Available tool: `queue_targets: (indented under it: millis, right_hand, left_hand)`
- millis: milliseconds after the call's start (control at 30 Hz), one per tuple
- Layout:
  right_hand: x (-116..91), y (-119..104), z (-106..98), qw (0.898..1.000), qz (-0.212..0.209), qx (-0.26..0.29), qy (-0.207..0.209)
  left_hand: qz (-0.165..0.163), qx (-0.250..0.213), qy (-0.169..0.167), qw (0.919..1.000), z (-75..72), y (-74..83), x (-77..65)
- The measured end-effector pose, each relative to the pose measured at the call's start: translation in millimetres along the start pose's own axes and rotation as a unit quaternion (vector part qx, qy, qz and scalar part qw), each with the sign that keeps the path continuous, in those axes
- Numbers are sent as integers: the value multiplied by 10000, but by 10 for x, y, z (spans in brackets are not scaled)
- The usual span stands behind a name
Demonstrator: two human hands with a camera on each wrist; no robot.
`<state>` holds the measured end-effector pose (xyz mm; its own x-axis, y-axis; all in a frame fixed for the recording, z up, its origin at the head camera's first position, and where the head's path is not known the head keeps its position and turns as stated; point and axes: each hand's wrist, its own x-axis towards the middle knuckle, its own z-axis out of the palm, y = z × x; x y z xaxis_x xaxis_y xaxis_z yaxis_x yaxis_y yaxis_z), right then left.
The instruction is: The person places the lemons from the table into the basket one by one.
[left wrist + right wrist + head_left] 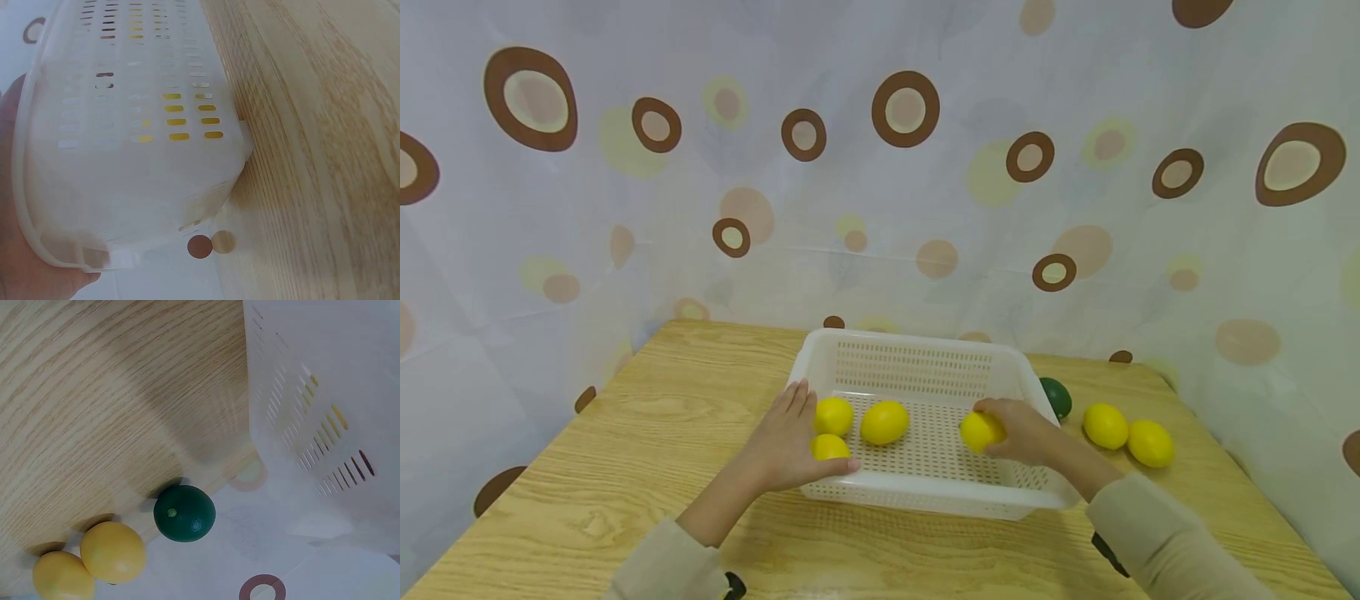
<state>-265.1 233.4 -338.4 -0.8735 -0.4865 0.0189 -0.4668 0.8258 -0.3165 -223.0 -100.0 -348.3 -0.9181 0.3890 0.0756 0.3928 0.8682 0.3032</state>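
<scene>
A white slotted plastic basket stands on the wooden table. My left hand rests over its left rim with fairly straight fingers, the thumb lying by the front rim. Beside that hand, inside the basket, are three lemons: one at the back, one partly covered by the hand and one further right. My right hand reaches over the basket's right rim and holds another lemon between thumb and fingers, low inside the basket. In the right wrist view, the basket wall hides this hand's fingers.
Right of the basket lies a dark green round fruit, partly behind the basket in the head view. Two more lemons touch each other on the table further right. A patterned curtain hangs behind the table.
</scene>
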Motion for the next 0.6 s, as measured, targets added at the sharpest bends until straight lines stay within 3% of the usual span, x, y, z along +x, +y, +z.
queue_targets:
  millis: [333, 600]
  right_hand:
    - [7, -44, 33, 9982, 161, 30, -573]
    - [7, -47, 4, 9988, 96, 97, -463]
  left_hand:
    - [-21, -15, 10, 10000, 8, -10, 1]
    - [-25, -22, 11, 10000, 11, -10, 2]
